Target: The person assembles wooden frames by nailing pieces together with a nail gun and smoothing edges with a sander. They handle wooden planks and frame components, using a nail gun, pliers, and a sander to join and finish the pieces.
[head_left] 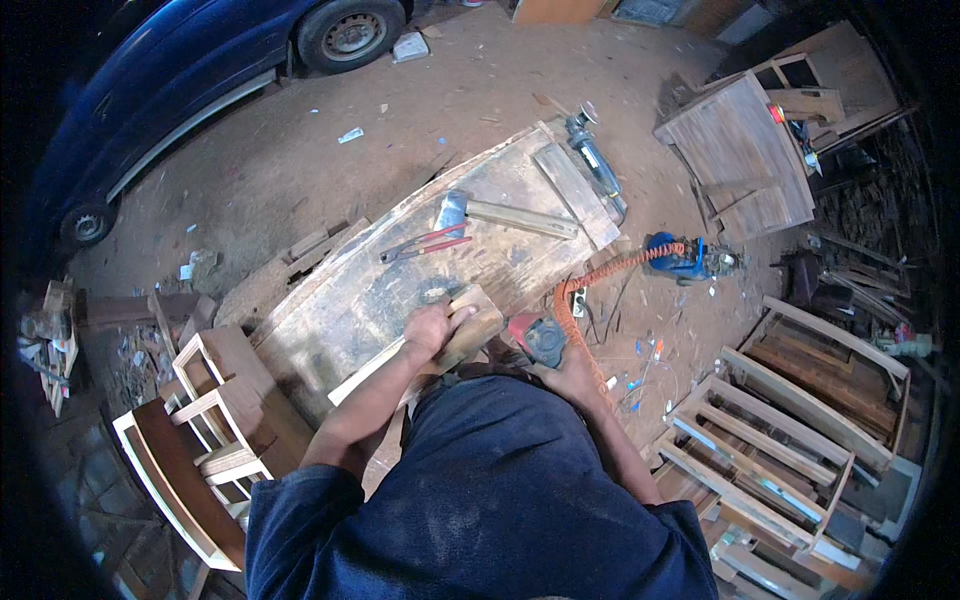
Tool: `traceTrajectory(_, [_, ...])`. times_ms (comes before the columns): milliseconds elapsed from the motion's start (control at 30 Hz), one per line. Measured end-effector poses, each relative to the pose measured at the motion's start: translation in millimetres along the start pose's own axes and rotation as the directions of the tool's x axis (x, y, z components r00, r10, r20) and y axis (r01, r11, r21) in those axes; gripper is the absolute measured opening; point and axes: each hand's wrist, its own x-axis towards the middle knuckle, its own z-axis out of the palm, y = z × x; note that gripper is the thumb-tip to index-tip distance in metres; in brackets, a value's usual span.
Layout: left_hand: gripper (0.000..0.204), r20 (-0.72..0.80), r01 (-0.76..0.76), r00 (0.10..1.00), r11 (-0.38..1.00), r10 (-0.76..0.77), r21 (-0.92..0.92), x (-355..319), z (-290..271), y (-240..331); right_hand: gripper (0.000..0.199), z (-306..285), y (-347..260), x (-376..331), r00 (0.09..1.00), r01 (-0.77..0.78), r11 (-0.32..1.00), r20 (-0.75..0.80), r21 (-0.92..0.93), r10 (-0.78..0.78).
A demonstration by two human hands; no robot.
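Note:
At the near edge of the worn wooden workbench (pixel 345 275), my left hand (pixel 430 328) is closed around a wooden board (pixel 478 318). The board's pale edge runs out to the left below my wrist. My right hand (pixel 568 375) grips a red and dark grey air nailer (pixel 540 338), just right of the board's end and apart from it. An orange coiled hose (pixel 570 292) runs up from beside this hand. Farther back on the bench lie red-handled pincers (pixel 428 243) and a hammer or hatchet (pixel 520 218) with a wooden handle; its exact kind is unclear.
An angle grinder (pixel 597 165) lies at the bench's far right end, beside a loose plank (pixel 575 190). The hose reaches a blue compressor (pixel 680 258) on the floor. Wooden frames (pixel 760 440) stand right, a wooden cabinet piece (pixel 240 400) left. A blue vehicle (pixel 200 85) is parked behind.

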Motion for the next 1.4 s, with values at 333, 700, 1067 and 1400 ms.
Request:
traceTrajectory(333, [0.077, -0.041, -0.032, 0.999, 0.998, 0.030, -0.047, 0.1, -1.8, 0.2, 0.051, 5.9, 16.6, 6.8, 0.998, -0.023, 0.976, 0.049, -0.217, 0.035])
traceTrajectory(700, [0.072, -0.002, -0.013, 1.000, 1.000, 0.013, -0.020, 4.5, 3.8, -3.7, 0.043, 13.2, 28.1, 2.5, 1.000, -0.021, 0.984, -0.008, -0.180, 0.020])
traceTrajectory(1067, [0.064, -0.141, 0.061, 0.988, 0.998, -0.064, -0.019, 5.9, 14.7, -4.4, 0.036, 5.0, -33.9, 57.7, 0.986, 0.151, 0.989, 0.067, -0.009, -0.150])
traceTrajectory(1400, [0.072, -0.050, 0.094, 0.994, 0.994, -0.097, -0.062, 8.5, 11.5, -5.5, 0.038, 2.7, -57.5, 88.5, 0.985, 0.142, 0.977, 0.122, -0.162, -0.123])
